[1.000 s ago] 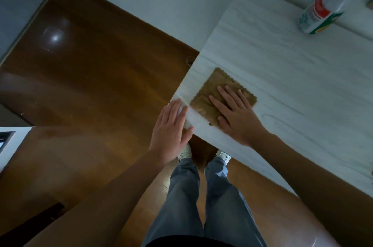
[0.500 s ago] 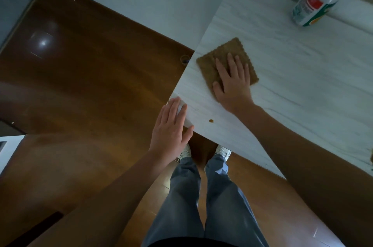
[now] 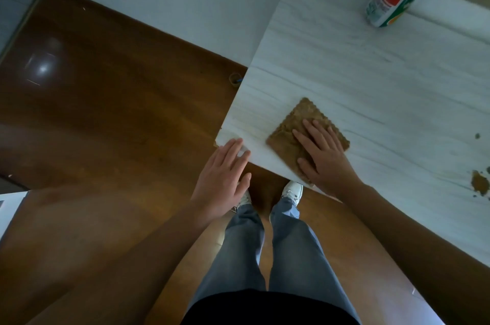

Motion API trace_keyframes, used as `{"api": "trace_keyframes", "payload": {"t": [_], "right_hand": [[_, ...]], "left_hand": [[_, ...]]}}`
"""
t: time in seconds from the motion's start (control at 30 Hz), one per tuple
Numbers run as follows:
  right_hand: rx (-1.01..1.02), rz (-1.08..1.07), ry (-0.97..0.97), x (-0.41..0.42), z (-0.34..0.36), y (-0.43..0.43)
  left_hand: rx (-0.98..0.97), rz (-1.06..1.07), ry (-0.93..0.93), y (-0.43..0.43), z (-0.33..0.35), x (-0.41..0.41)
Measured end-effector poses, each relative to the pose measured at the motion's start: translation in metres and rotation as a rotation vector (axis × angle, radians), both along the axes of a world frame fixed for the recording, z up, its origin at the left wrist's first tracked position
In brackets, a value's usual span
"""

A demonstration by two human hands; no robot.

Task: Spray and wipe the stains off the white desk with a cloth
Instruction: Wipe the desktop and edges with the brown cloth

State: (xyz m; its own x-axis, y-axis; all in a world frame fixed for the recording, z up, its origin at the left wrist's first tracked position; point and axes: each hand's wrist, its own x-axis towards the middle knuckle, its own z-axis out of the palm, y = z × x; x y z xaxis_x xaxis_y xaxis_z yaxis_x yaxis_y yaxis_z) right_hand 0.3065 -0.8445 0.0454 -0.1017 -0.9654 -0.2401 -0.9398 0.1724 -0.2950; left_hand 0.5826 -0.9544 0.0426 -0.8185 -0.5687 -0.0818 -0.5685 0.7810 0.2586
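Illumination is dim and bluish. A ceiling-light reflection glares on the glossy wooden floor (image 3: 42, 68). Wide-angle distortion bends the frame edges; the forearms near the bottom edge appear soft and blurred.

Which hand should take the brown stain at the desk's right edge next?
Right. The right hand already presses flat on the cloth, on the stain's side. The left hand rests at the desk corner, farther away and without a cloth.

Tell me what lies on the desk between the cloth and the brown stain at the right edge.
Nothing: in the head view, the desk is bare between the cloth under the right hand and the brown stain.
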Motion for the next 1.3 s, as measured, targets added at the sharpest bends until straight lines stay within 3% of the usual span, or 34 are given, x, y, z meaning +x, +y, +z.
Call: {"api": "trace_keyframes", "payload": {"t": [0.13, 0.37, 0.53, 0.7, 0.9, 1.1, 1.17, 1.3], "right_hand": [[-0.018, -0.136, 0.031, 0.005, -0.005, -0.047], [0.01, -0.429, 0.086, 0.081, -0.008, -0.129], [-0.041, -0.149, 0.045, 0.135, -0.007, -0.087], [-0.042, -0.035, 0.004, 0.097, -0.007, -0.026], [-0.002, -0.287, 0.034, 0.042, 0.004, -0.014], [0.019, -0.64, 0.056, 0.08, -0.005, -0.077], [0.003, -0.558, 0.071, 0.088, -0.008, -0.074], [-0.044, -0.194, 0.101, 0.064, -0.009, -0.032]], "left_hand": [[-0.019, -0.012, 0.023, -0.007, 0.006, 0.011], [0.008, 0.185, 0.047, -0.015, 0.017, 0.068], [0.033, 0.142, 0.008, -0.021, 0.022, 0.074], [0.035, 0.088, 0.048, -0.029, 0.023, 0.048], [0.008, 0.03, 0.024, -0.042, 0.014, 0.011], [0.011, -0.037, -0.017, -0.043, 0.005, -0.01], [0.018, -0.015, -0.035, -0.042, 0.005, -0.014], [0.059, -0.028, -0.062, -0.044, 0.006, -0.023]]}}
